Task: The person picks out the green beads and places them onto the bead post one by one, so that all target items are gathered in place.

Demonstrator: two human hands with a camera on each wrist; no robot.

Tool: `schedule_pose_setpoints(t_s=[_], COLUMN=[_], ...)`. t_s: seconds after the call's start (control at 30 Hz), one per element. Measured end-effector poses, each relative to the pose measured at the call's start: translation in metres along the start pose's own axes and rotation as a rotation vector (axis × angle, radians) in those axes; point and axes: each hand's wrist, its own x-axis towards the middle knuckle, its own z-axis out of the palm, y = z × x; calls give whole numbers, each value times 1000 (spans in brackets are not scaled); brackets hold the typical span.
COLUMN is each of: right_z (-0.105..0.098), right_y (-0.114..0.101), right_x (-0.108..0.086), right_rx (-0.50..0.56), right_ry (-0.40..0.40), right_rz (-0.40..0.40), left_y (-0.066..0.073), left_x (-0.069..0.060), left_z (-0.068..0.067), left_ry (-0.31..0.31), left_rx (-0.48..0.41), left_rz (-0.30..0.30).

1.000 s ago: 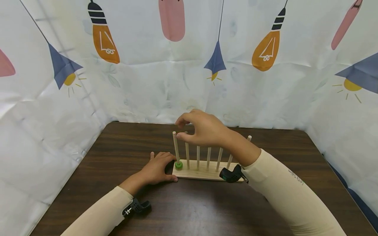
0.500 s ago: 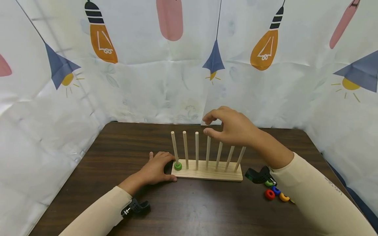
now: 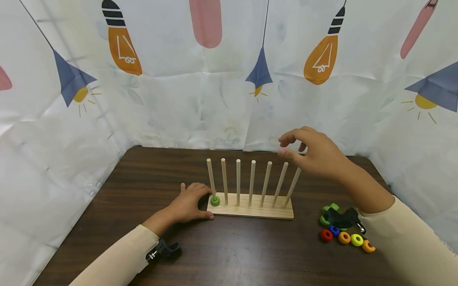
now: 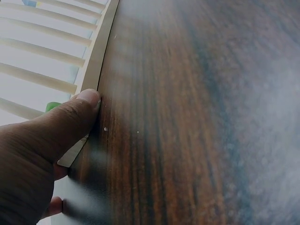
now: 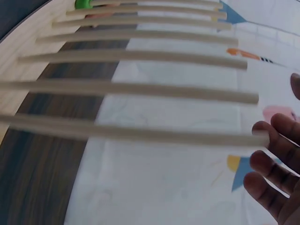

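Base board [image 3: 250,211]: pale wood, smooth, fairly matt. Pegs [image 3: 238,180]: bare wood, matt. Rings [image 3: 344,238]: smooth, slight shine, wood or plastic unclear. Worktop [image 3: 232,254]: dark wood-grain, glossy. Sleeves [image 3: 119,254]: matt cloth. Wrist mounts [image 3: 342,218]: black plastic, metallic-looking screws [image 3: 361,227]. Backdrop [image 3: 211,103]: creased sheet, faint sheen.

Dark wood-grain table [image 3: 229,258], white backdrop [image 3: 171,107] (creased)

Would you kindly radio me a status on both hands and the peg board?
Left hand holding board; right hand empty, near rightmost peg; green ring on leftmost peg; loose rings right of board, nothing visibly blocking.
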Motion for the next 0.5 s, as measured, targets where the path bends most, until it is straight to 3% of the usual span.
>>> schedule_pose_setpoints(t_s=[0.27,0.5], right_z=[-11,-13], right_y=[30,50], right_x=[-33,-55], right_rx=[-4,-15], right_ry=[74,42], right_rz=[15,76], left_y=[0,-1], left_x=[0,0], left_z=[0,1], left_ry=[3,3], left_rx=[5,3], left_rz=[2,0])
